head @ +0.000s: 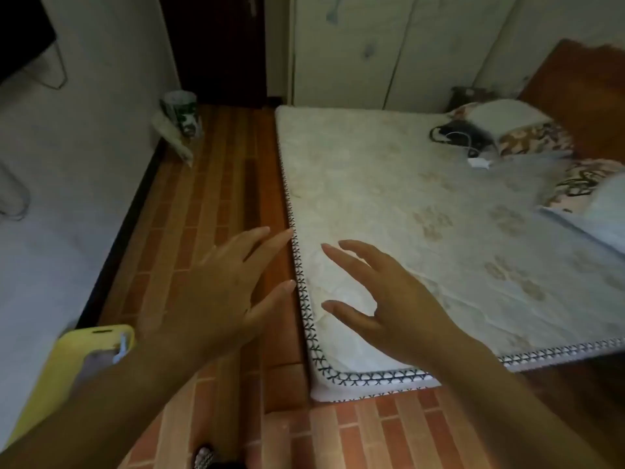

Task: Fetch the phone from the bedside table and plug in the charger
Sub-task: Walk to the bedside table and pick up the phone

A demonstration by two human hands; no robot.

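Note:
Both my hands are held out in front of me with fingers spread and nothing in them. My left hand (223, 292) hovers over the brick-patterned floor beside the mattress edge. My right hand (389, 299) hovers over the near corner of the mattress (422, 231). A white charger plug (478, 163) with its thin white cable lies far off on the mattress near the pillows, next to a dark bundle (456, 133). A yellow-cased phone-like object (67, 367) sits at the lower left, partly hidden by my left forearm. No bedside table is clearly visible.
Patterned pillows (527, 133) and a wooden headboard (581, 93) are at the far right. A green-and-white bin (181, 111) stands by the wall. A narrow floor strip runs between the mattress and a white surface (50, 231) on the left. White wardrobe doors (372, 45) stand behind.

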